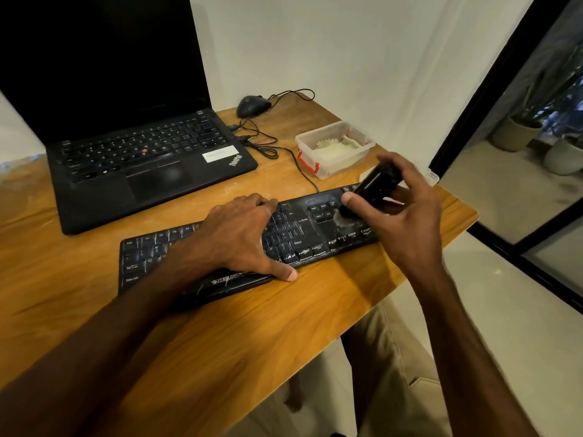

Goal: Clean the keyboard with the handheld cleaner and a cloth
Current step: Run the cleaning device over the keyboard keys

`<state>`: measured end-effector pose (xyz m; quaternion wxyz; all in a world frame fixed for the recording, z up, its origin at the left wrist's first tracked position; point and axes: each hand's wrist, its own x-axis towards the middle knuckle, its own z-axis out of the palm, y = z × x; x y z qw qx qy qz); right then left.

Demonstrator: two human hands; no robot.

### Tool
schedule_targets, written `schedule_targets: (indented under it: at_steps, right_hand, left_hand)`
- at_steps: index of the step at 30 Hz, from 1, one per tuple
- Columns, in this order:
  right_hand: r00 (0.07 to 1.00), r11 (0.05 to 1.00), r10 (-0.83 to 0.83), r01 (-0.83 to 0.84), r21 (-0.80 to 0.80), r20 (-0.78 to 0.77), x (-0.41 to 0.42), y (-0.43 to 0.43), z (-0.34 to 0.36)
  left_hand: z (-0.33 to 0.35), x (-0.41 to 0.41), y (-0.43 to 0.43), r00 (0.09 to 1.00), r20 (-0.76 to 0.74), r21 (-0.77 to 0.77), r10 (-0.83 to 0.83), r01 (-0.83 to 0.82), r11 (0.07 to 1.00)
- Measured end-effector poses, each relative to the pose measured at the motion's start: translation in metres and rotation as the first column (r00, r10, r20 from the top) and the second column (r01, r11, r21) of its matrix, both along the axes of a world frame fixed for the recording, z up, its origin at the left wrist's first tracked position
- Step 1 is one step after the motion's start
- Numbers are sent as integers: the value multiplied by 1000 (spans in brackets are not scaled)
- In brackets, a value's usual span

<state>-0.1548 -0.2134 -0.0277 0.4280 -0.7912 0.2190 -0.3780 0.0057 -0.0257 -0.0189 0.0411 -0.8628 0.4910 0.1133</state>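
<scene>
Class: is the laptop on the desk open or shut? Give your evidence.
Open. The laptop has its dark screen raised, leaving keys and trackpad exposed.

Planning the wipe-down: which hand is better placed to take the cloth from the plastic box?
Probably the left hand: it rests on the keyboard, holding no tool. The right hand is nearer the box and cloth, but it grips the cleaner against the keyboard.

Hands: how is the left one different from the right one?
The left hand rests on the keyboard; the right hand is raised above it. The left hand holds nothing; the right hand grips the handheld cleaner, its brush on the keyboard. Both are over the keyboard.
</scene>
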Motion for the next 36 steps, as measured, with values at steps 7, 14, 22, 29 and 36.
schedule_targets:
  at_steps: [7,14,22,29,36]
  right_hand:
    - [990,991,19,-37,-131,-137,-4,-8,-8]
    - [988,990,111,-119,-74,-110,4,1,-10]
    - [999,996,-29,25,-87,-44,-10,-30,16]
    - [992,992,38,-52,-114,-121,-7,-24,-7]
    - [998,993,-16,9,-118,-60,-5,-32,12]
  left_hand:
    - [3,-1,2,1000,-10,21,-3,3,1000]
    - [6,9,9,1000,-7,54,5,-5,999]
    - [5,12,11,1000,-5,60,3,-3,998]
    - [7,10,10,1000,4,68,-1,1,998]
    - [8,10,10,1000,0,68,-4,4,998]
